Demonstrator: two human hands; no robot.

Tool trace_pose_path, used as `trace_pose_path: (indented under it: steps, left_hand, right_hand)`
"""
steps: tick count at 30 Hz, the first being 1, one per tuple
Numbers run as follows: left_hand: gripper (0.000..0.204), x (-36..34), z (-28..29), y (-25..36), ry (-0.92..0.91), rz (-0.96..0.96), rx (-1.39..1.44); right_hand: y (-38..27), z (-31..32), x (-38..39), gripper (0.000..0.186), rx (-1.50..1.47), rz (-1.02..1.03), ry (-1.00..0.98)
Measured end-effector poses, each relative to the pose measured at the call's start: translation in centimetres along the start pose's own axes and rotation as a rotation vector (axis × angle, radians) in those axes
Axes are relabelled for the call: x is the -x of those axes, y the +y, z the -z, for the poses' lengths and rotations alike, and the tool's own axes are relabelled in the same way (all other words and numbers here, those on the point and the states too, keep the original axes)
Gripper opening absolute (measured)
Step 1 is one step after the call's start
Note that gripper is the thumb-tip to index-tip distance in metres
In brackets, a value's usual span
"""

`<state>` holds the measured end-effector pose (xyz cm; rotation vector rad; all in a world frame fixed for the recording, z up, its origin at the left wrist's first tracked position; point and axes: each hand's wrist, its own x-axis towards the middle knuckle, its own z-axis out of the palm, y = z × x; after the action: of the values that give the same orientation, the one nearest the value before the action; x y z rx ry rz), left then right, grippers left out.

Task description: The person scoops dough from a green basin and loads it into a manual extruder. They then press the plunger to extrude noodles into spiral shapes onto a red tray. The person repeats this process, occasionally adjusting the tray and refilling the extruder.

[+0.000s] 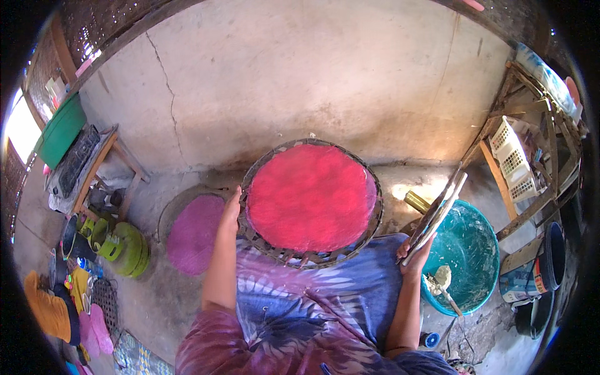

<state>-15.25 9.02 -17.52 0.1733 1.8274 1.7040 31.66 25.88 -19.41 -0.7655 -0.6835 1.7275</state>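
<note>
— Pink, that disc (310, 197)? What is it lying on?

— A bright pink round sheet, spread flat over a woven tray (375, 215) that rests on the person's lap, so the whole face is turned up toward them. The weave shows only as a dark ring around it.

— How is the tray kept steady?

— The left hand (231, 212) is on its left rim, fingers together and curled over the edge. I'd say that grip stops it sliding off the knees.

— And the other hand?

— The right hand (414, 253) is closed round the lower end of a long flat blade (437, 215), which slants up and away to the right, clear of the sheet. It's held just off the tray's right edge, beside a teal basin (475, 240) smeared pale inside, with a lump of paste (439, 278) and a small tool (451, 300) at its near rim, probably kept there for easy reach.

— The floor?

— Bare concrete, cracked, meeting a stained plaster wall. A second, purple disc (195, 234) lies on its own tray on the floor to the left.

— Anything else around?

— A green gas cylinder (128, 249) and a low wooden bench (100, 165) at left; a wooden rack (531, 162) with white baskets (514, 159) at right.
</note>
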Motion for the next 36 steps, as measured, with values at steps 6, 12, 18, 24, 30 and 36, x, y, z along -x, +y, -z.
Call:
trace_pose_path:
  steps: [6, 12, 18, 24, 30, 36]
  left_hand:
    - [0.049, 5.6, -2.6, -5.1, 0.091, -0.160, 0.395]
    - [0.060, 18.4, -7.7, -10.3, 0.280, -0.071, 0.521]
    - [0.042, 26.5, -7.7, -12.2, -0.516, 0.073, 0.269]
    - [0.046, 27.2, -7.4, -4.6, -1.069, -0.453, -0.164]
    - [0.052, 25.8, -8.3, 2.1, -0.658, -1.119, -0.771]
    - [0.049, 26.2, -6.6, -2.8, -0.937, -1.324, -0.584]
  right_hand:
    - [0.1, -0.2, 0.2, 0.063, -0.045, 0.002, -0.009]
    - [0.1, -0.1, 0.4, 0.062, -0.021, 0.041, -0.016]
    - [0.0, 0.2, 0.0, 0.072, 0.007, -0.022, 0.019]
    - [-0.8, -0.3, 2.8, 0.070, 0.184, 0.064, -0.108]
    - [-3.5, -4.2, 11.8, 0.078, 0.713, -0.342, -0.444]
    - [-5.8, -6.9, 14.3, 0.033, 1.478, 0.525, -0.895]
